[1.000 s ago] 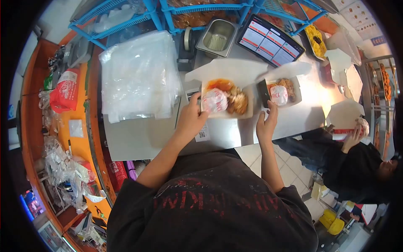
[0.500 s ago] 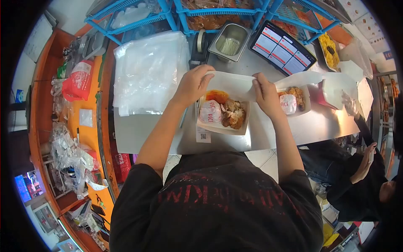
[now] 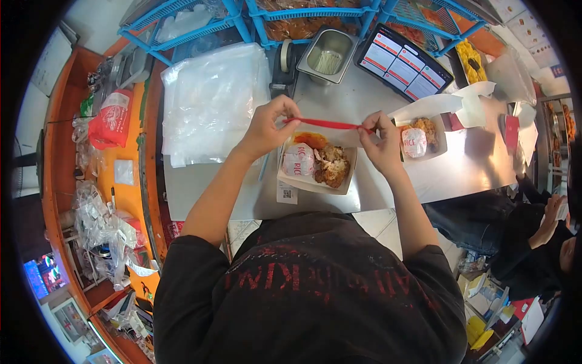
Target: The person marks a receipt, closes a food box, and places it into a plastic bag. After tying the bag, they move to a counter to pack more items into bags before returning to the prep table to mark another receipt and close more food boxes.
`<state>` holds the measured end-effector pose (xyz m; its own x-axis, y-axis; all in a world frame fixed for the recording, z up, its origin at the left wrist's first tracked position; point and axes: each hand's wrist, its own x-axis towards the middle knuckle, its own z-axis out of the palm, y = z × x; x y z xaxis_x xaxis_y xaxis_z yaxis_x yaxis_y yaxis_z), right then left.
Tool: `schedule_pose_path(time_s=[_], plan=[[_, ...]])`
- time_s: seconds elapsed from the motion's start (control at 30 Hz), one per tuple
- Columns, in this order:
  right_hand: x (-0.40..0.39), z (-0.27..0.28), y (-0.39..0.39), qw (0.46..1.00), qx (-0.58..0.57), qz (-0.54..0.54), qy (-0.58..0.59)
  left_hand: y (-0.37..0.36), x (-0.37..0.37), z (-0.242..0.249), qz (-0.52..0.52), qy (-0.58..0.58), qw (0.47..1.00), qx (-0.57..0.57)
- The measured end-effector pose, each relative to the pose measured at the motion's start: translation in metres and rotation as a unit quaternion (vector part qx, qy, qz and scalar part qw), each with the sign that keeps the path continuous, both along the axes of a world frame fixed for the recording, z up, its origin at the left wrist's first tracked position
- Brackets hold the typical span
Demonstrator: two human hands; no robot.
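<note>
An open paper food box point(image 3: 312, 187) stands on the metal table in front of me. Inside are a wrapped rice pack point(image 3: 297, 160), fried chicken point(image 3: 333, 162) and orange-red sauce point(image 3: 310, 140). Its raised lid shows a red edge strip point(image 3: 330, 124). My left hand point(image 3: 267, 130) pinches the left end of that lid edge between thumb and fingers. At the other end, my right hand point(image 3: 382, 139) grips the same edge. A second open box point(image 3: 444, 144) with wrapped rice and fried chicken sits right beside my right hand.
Clear plastic bags point(image 3: 212, 103) lie on the left. Behind the box are a metal container point(image 3: 330, 57), a tablet point(image 3: 403, 64) and blue racks point(image 3: 315, 15). A receipt point(image 3: 287, 194) lies under the box's front. A co-worker's hand point(image 3: 548, 218) is at far right.
Both hands have tilted the lid, so its pale inner face is now mostly hidden and a red edge shows. At right, the second box's surrounding flaps have shifted and a co-worker's hand has withdrawn.
</note>
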<state>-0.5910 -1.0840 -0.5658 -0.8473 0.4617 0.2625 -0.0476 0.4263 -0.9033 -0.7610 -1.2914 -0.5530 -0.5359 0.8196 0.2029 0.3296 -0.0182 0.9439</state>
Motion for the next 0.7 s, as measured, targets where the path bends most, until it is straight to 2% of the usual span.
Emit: schedule_pose_path(time_s=[0.03, 0.07, 0.1, 0.13, 0.17, 0.2, 0.23, 0.27, 0.33, 0.37, 0.4, 0.43, 0.47, 0.5, 0.57, 0.63, 0.7], plan=[[0.006, 0.005, -0.002, 0.999, -0.025, 0.023, -0.017, -0.003, 0.002, 0.003, -0.011, -0.102, 0.995, -0.023], [0.014, 0.004, -0.001, 0.999, -0.023, 0.022, -0.015, -0.010, 0.001, 0.001, -0.012, -0.100, 0.995, -0.021], [0.026, 0.000, -0.002, 0.989, -0.018, 0.115, -0.087, -0.023, 0.000, -0.006, -0.084, -0.071, 0.983, -0.145], [0.037, -0.005, -0.007, 0.965, -0.014, 0.206, -0.159, -0.033, 0.004, -0.013, -0.155, -0.042, 0.950, -0.267], [0.046, -0.010, -0.024, 0.974, 0.053, 0.099, -0.197, -0.039, 0.015, -0.019, -0.155, -0.042, 0.950, -0.266], [0.054, -0.017, -0.040, 0.966, 0.119, -0.010, -0.231, -0.044, 0.030, -0.026, -0.043, 0.055, 0.948, -0.310], [0.060, -0.031, -0.048, 0.959, 0.140, -0.066, -0.238, -0.048, 0.042, -0.032, 0.070, 0.150, 0.923, -0.347], [0.063, -0.039, -0.054, 0.959, 0.141, -0.065, -0.236, -0.050, 0.050, -0.039, 0.073, 0.151, 0.923, -0.346], [0.065, -0.047, -0.070, 0.954, 0.104, -0.150, -0.235, -0.053, 0.063, -0.047, 0.198, 0.137, 0.930, -0.279], [0.065, -0.055, -0.075, 0.951, 0.133, -0.177, -0.218, -0.054, 0.064, -0.048, 0.199, 0.135, 0.929, -0.281], [0.065, -0.055, -0.075, 0.951, 0.132, -0.176, -0.218, -0.054, 0.063, -0.048, 0.186, 0.045, 0.940, -0.281], [0.065, -0.054, -0.074, 0.952, 0.072, -0.172, -0.244, -0.054, 0.062, -0.048, 0.172, -0.045, 0.944, -0.277], [0.065, -0.053, -0.072, 0.948, 0.013, -0.169, -0.268, -0.053, 0.061, -0.045, 0.172, -0.045, 0.944, -0.277], [0.064, -0.046, -0.069, 0.948, 0.013, -0.169, -0.269, -0.053, 0.059, -0.040, 0.160, -0.070, 0.943, -0.285], [0.061, -0.028, -0.064, 0.939, -0.064, -0.142, -0.306, -0.055, 0.060, -0.036, 0.147, -0.098, 0.939, -0.296], [0.063, -0.034, -0.060, 0.937, -0.099, -0.119, -0.314, -0.055, 0.060, -0.036, 0.099, -0.160, 0.930, -0.316], [0.062, -0.034, -0.063, 0.932, -0.132, -0.097, -0.322, -0.056, 0.061, -0.050, 0.077, -0.159, 0.929, -0.325]])
